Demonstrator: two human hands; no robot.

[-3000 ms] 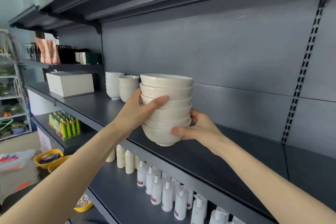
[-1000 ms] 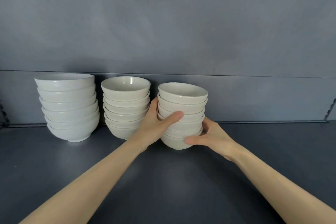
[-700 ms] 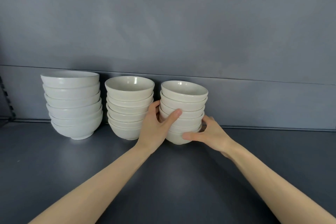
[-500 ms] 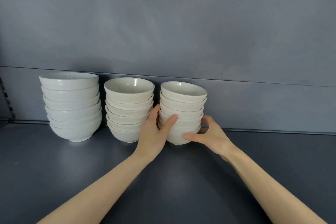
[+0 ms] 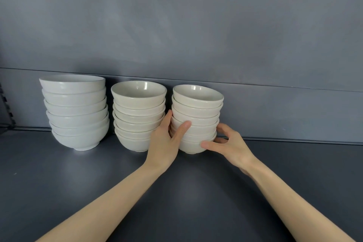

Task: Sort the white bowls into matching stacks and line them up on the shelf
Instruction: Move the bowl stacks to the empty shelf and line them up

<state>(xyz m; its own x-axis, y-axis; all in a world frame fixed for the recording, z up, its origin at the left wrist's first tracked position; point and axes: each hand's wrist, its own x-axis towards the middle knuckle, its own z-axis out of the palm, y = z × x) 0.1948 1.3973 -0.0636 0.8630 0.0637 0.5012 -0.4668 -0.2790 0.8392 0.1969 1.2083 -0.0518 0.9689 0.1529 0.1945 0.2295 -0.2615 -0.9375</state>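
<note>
Your left hand [image 5: 167, 140] grips the right-most stack of small glossy cream ceramic bowls [image 5: 197, 112] from its left side. The thumb lies across the front of the middle bowls, and the other fingers are tucked out of sight in the narrow gap next to the neighbouring stack. Your right hand [image 5: 230, 146] clasps the same stack from the right, thumb tip against the lowest bowl and curled fingers hooked round the far side a little higher. The stack's foot appears to sit on the dark grey metal shelf [image 5: 196, 198], close to the grey back panel [image 5: 196, 25], and its upper bowls lean slightly to the right. Just to its left, near but apart, stands the middle stack of matching cream ceramic bowls [image 5: 137, 116]. Further left, with a wider gap, is the stack of larger, paler white ceramic bowls [image 5: 75, 108]. All three are roughly in a row along the back panel. As far as you can see here, the sorting looks done: each stack holds bowls of one kind, and no loose bowl is in view. What seems to be left is small. Square up the leaning bowls, settle the stack in line with the other two, then let go.
</note>
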